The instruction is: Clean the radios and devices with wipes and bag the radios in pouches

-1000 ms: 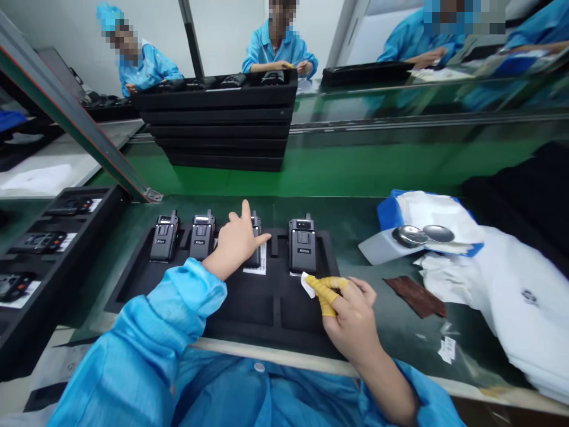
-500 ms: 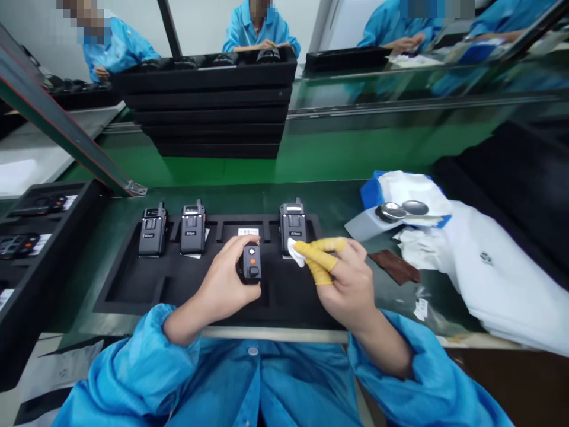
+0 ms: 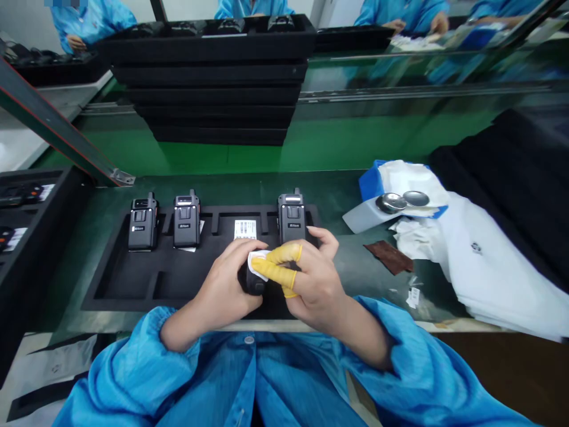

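Note:
My left hand point(image 3: 224, 284) is closed around a small black radio point(image 3: 253, 283), held just above the near part of the black foam tray point(image 3: 128, 284). My right hand point(image 3: 311, 279), with yellow cots on two fingers, pinches a small white wipe point(image 3: 255, 261) and presses it on top of that radio. Three more black radios stand upright in the tray's far row: one at the left point(image 3: 142, 222), one beside it point(image 3: 186, 219), one at the right point(image 3: 291, 216). A white label point(image 3: 245, 228) lies in the empty slot between them.
A stack of black trays point(image 3: 213, 83) sits on the green belt ahead. A black tray with devices point(image 3: 26, 201) is at the left. At the right lie white cloths point(image 3: 484, 261), a blue-and-white pack with two metal discs point(image 3: 402, 201) and a brown patch point(image 3: 389, 256). Other people in blue work across the belt.
My left hand took the third radio out of its slot and drew it toward me. My right hand moved left and set the wipe on the radio.

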A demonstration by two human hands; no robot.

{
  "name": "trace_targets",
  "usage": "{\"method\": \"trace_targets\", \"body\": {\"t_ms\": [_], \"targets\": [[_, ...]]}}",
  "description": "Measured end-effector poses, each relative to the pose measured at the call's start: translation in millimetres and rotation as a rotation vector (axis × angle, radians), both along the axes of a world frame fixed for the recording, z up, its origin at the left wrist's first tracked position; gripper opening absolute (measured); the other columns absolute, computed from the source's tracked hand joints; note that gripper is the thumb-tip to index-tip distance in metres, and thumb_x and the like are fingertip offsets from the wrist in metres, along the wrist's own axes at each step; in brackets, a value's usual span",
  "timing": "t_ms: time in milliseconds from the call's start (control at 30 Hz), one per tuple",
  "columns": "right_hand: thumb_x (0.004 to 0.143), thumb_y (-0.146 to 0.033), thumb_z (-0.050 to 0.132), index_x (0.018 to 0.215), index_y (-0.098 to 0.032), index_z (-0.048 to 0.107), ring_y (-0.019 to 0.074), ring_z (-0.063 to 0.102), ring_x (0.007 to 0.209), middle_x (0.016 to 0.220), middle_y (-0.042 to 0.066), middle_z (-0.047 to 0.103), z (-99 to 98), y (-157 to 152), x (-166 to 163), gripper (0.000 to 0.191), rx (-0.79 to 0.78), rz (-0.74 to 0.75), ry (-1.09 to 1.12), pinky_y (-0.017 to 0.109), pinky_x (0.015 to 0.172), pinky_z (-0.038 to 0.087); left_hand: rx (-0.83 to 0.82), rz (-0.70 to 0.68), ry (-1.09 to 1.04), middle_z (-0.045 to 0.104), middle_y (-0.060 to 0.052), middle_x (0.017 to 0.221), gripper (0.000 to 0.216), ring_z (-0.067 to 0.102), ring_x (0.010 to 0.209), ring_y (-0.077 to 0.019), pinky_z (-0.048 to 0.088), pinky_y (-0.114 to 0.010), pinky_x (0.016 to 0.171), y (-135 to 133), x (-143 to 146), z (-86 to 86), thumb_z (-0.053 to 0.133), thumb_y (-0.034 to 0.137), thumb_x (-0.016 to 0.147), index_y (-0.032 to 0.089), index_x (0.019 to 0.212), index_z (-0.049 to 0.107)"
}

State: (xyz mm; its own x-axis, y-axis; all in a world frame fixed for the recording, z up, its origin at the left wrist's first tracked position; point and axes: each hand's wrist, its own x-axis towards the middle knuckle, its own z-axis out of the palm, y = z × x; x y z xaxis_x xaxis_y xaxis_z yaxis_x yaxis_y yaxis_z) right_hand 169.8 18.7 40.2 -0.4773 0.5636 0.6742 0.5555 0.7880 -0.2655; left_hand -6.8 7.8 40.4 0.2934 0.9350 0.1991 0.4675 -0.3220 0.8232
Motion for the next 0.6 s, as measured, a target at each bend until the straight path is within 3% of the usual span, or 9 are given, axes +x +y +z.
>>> {"method": "trace_targets", "body": {"t_ms": [233,433,600], "targets": [[0.073,-0.001,0.047,0.108,-0.031,0.065,0.0114,0.058,0.079,0.085,-0.003,0.065,-0.7,1,12,0.049,0.036,-0.153,0.051,0.041,0.096,0.026,0.006,-0.024,-0.037,0.058,-0.003,0.113,0.061,0.058,0.103,-0.0166,0.049,-0.029,0.09,-1,-1,-1.8,0.055,0.0,0.057,0.021,0.114,0.052],[0.08,-0.004,0.043,0.084,-0.024,0.069,0.0112,0.059,0.081,0.077,-0.004,0.066,3.5,-4,-8,0.034,0.137,-0.097,-0.041,0.039,0.098,0.023,0.075,-0.044,-0.033,0.06,-0.003,0.107,0.057,0.058,0.102,-0.0169,0.048,-0.029,0.09,0,0,-2.3,0.055,-0.002,0.055,0.02,0.108,0.053],[0.079,0.0,0.041,0.078,-0.023,0.069,0.0103,0.06,0.078,0.073,-0.004,0.065,-6.2,-6,-9,0.035,0.225,-0.245,-0.035,0.039,0.097,0.023,0.066,-0.008,-0.014,0.059,-0.004,0.107,0.056,0.058,0.101,-0.018,0.049,-0.031,0.089,-2,-1,-0.2,0.056,-0.001,0.056,0.02,0.108,0.053]]}}
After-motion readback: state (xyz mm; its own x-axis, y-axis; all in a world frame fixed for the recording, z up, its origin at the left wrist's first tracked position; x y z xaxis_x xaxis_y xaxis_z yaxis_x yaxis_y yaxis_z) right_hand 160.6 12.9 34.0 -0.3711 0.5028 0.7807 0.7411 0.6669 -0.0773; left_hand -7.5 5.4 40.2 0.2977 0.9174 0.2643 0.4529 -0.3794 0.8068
